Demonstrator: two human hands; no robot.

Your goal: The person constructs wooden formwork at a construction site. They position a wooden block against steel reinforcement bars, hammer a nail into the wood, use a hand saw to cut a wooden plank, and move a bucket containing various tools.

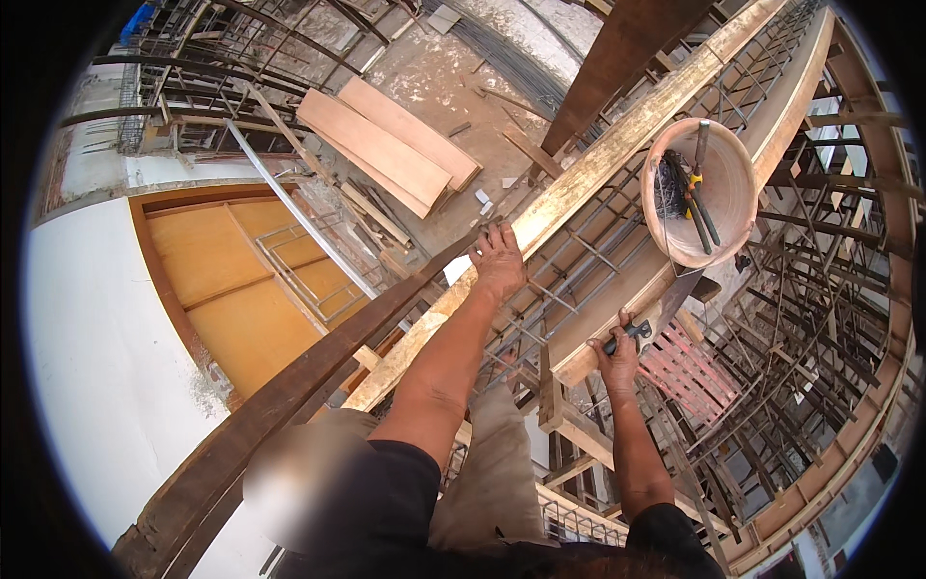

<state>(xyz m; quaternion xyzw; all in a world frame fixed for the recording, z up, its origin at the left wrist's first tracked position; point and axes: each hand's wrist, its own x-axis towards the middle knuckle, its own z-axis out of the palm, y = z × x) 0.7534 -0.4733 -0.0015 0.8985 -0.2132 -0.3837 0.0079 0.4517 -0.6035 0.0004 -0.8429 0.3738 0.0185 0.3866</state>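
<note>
My left hand (497, 259) is closed over the long wooden plank (588, 198) that forms the left side of a beam mould, fingers curled on its top edge. Lower right, my right hand (617, 359) grips the dark green handle of a handsaw (681, 291). Its grey blade slants up and away beside the right-hand board (579, 361), partly hidden under a round bucket (659, 234). Inside the bucket lie a long dark-handled tool (707, 217), a tool with yellow on it (694, 180) and tangled thin wire (667, 188).
Steel reinforcing bars (579, 275) run between the two boards. A dark timber (289, 410) crosses at left, near a white wall (106, 367). Far below are plywood sheets (386, 145), an orange panel (241, 275), a pink slatted piece (690, 372) and dense scaffold poles (810, 318).
</note>
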